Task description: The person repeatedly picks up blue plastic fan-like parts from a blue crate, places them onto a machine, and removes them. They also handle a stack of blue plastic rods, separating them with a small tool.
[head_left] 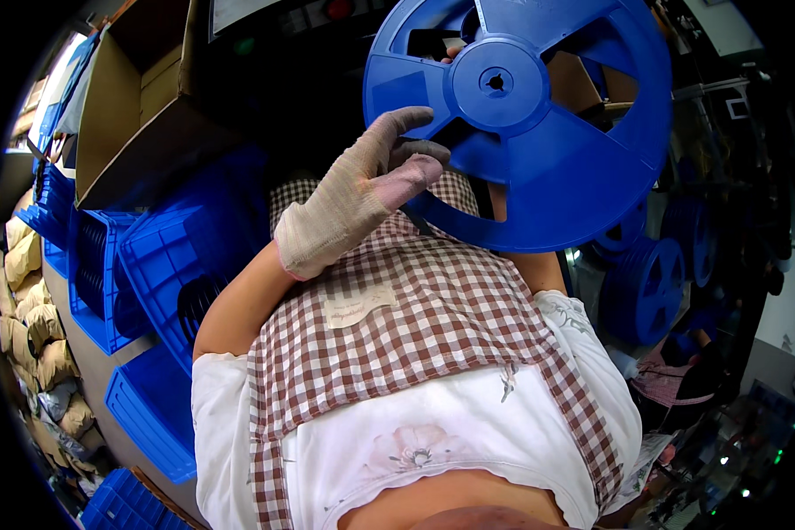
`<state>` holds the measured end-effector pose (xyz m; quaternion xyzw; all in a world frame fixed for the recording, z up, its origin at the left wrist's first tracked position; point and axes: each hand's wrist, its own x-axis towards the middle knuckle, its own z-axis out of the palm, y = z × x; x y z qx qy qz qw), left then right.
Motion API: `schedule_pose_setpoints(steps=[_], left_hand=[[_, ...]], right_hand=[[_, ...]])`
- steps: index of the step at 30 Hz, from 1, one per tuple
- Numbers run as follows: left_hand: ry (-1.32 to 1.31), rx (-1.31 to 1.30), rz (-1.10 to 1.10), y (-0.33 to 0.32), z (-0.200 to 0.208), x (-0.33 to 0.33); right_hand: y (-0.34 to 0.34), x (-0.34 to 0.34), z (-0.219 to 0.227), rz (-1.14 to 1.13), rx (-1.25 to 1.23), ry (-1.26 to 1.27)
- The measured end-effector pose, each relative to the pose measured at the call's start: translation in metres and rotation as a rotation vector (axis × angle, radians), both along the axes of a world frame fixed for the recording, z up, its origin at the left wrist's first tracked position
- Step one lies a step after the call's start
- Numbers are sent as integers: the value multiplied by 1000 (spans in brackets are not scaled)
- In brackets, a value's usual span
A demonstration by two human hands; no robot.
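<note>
- The big blue reel (539, 115) stands upright in the far right of the view, its flat face turned to the person.
- The gloved left hand (353, 199) is just left of the reel, its grip pinching the rim, thumb and fingers pressed together there.
- The right hand is hidden behind the reel; only a fingertip (451, 54) shows through an opening, so I cannot tell its grip.
- Count: one reel held, at least two more blue reels (645, 287) near right, several blue crates (163, 265) left.

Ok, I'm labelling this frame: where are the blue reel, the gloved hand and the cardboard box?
blue reel (539, 141), head view, on a flat spoke.
gloved left hand (353, 199), head view, back of the glove.
cardboard box (141, 106), head view, its side wall.
</note>
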<state>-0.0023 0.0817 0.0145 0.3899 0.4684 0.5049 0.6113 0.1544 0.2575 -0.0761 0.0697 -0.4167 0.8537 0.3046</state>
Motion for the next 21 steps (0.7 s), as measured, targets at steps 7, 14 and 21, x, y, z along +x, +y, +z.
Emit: schedule_pose_setpoints(steps=[7, 14, 21], left_hand=[[-20, -108, 116, 2, 2, -3], [-448, -5, -44, 9, -12, -16], [-255, -146, 191, -13, 27, -13]], right_hand=[[50, -14, -24, 458, 33, 47], [-32, -35, 27, -565, 419, -504], [-39, -66, 50, -694, 761, -625]])
